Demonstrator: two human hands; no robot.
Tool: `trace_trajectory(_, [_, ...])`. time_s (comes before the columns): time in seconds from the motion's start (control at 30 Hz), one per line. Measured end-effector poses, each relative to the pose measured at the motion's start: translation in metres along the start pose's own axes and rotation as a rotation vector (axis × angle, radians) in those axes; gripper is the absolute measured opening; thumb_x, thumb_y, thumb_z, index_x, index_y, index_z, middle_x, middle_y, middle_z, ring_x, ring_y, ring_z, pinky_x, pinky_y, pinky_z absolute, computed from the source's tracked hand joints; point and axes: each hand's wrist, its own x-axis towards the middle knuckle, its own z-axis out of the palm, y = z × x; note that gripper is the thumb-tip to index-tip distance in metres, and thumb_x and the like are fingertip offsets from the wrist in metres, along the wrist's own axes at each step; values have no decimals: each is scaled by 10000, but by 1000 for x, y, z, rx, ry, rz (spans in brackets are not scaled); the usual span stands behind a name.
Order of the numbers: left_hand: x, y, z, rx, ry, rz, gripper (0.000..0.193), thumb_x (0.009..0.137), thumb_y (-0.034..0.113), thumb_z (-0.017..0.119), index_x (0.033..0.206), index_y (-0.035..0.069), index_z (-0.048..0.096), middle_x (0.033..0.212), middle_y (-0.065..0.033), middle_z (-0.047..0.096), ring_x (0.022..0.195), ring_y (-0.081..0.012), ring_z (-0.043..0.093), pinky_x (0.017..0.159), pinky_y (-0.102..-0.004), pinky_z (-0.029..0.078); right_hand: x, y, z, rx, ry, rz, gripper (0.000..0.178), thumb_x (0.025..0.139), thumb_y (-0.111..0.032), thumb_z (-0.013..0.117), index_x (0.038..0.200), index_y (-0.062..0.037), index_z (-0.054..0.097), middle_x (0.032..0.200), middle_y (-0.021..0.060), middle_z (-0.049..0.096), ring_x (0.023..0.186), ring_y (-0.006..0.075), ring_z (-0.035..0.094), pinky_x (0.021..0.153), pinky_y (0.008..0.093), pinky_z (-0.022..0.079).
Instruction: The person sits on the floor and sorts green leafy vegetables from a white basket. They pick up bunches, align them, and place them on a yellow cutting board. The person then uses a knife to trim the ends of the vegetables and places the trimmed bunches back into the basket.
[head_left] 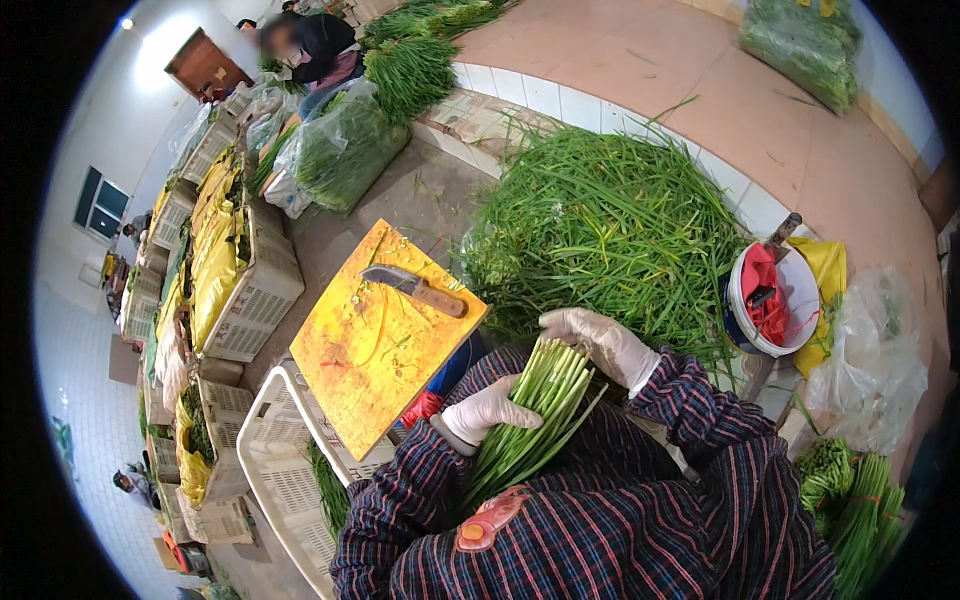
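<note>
My left hand [488,409], in a white glove, is wrapped round a bunch of green chives [530,418] above my lap. The pale cut ends of the stalks point up and away from me. My right hand [606,345], also gloved, is stretched out beside those ends, palm toward them; whether it touches them I cannot tell. A yellow cutting board [365,345] lies to the left of the bunch, with scraps on it. On the board rests a knife [415,290] with a wooden handle. Beyond my hands spreads a large loose heap of chives [610,230].
A white plastic crate [262,470] with some greens stands at left. To the right are a white bucket [803,285] with red material inside, a clear plastic bag [870,360] and tied green bundles [860,510]. Stacked crates [262,300] line the left; a person [320,50] sits far off.
</note>
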Motion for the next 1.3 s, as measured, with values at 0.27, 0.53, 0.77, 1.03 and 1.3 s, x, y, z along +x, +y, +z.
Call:
trace_trajectory(0.27, [5, -1, -17, -5, -49, -53, 742, 687, 167, 793, 1310, 22, 418, 1190, -57, 565, 1073, -180, 534, 942, -318, 415, -3, -6, -6, -350, 75, 95, 251, 956, -232, 482, 1040, -27, 602, 914, 10, 624, 841, 87, 569, 814, 243, 457])
trace_trajectory(0.53, [10, -5, -18, -27, -92, -52, 762, 704, 187, 776, 1335, 17, 383, 1236, -79, 538, 1129, -196, 507, 982, -333, 382, -1, 25, -1, -306, 3, -273, 302, 994, -213, 380, 1108, -3, 565, 951, 78, 641, 885, 146, 607, 835, 270, 480])
trace_trajectory(0.77, [12, 3, -16, -23, -13, -85, 736, 721, 202, 764, 1334, 30, 394, 1207, -67, 562, 1111, -190, 523, 970, -323, 393, -13, 2, 13, -698, 183, -322, 596, 954, -503, 312, 1282, -21, 438, 1227, 168, 547, 1123, 268, 545, 964, 350, 428])
trace_trajectory(1.03, [3, 13, -8, -25, 45, 142, 799, 720, 267, 767, 1363, 39, 349, 1273, -64, 504, 1134, -181, 496, 966, -332, 390, -70, 33, -45, -307, 128, 136, 957, 826, -692, 392, 1418, 14, 133, 1434, 253, 239, 1359, 339, 202, 1104, 449, 197])
trace_trajectory(1.3, [7, 9, -3, 253, 65, 272, 1165, 639, 187, 834, 1461, 99, 13, 1445, -93, 287, 1302, -184, 307, 1064, -322, 274, -17, 34, 22, -4, -133, 0, 959, 727, -272, 786, 1431, -74, 165, 1338, 69, 386, 1230, 175, 386, 1050, 334, 303])
